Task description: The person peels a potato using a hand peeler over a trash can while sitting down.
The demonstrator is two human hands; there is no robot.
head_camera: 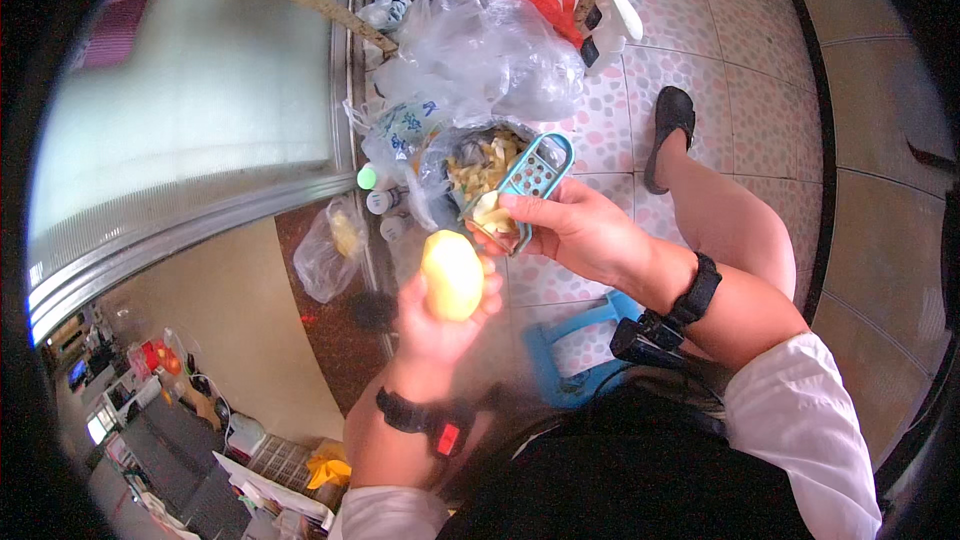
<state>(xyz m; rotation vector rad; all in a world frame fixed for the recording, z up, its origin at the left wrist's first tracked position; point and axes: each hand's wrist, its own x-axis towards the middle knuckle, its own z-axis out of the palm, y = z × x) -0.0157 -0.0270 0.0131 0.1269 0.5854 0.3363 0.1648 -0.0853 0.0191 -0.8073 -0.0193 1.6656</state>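
A peeled yellow potato [453, 275] rests in my left hand [436, 334], its pale surface glaring in the light. My right hand [592, 229] grips a light-blue peeler with a grater panel [534, 174]. Pale peelings [491, 214] lie against the peeler's lower end, by my right thumb. Just beyond both hands, a plastic-lined bin [442, 165] holds a heap of peelings [487, 157]. The peeler's upper part overlaps the bin's right side, and the potato is apart from the blade.
Clear plastic bags [487, 52] pile up behind the bin. Several capped bottles [380, 201] and a knotted bag with something yellow [330, 247] lie to the left, near a sliding door's frame [187, 247]. A blue plastic stool [555, 367] stands below my right forearm, on the tiled floor [675, 30].
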